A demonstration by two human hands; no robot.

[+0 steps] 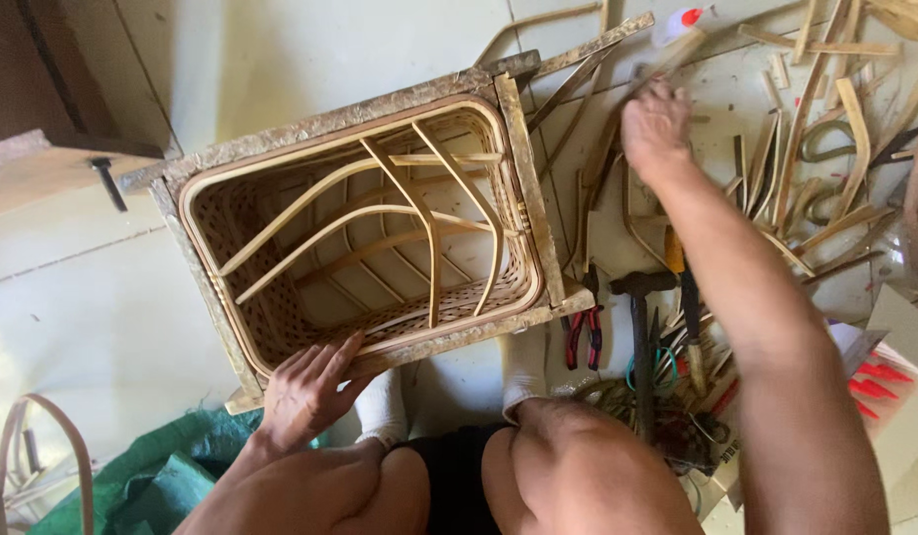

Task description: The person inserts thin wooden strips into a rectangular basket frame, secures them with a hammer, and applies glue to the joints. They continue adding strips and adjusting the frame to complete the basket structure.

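A woven bamboo basket (281, 327) sits inside a rough wooden frame (523, 168) on the pale tiled floor, with curved bamboo ribs crossing its open top. My left hand (306, 391) rests on the near rim of the basket and frame, fingers spread. My right hand (657, 124) reaches far right of the frame and closes around a thin bamboo strip (617, 119) lying among a pile of strips. My knees and white socks are below the basket.
Loose bamboo strips (825, 168) cover the floor at the right. A hammer (639, 317), red-handled pliers (583, 337), a knife and other tools lie by my right knee. A glue bottle (682, 20) lies at the top. Green sacking (162, 476) and a dark cabinet (53, 69) are at left.
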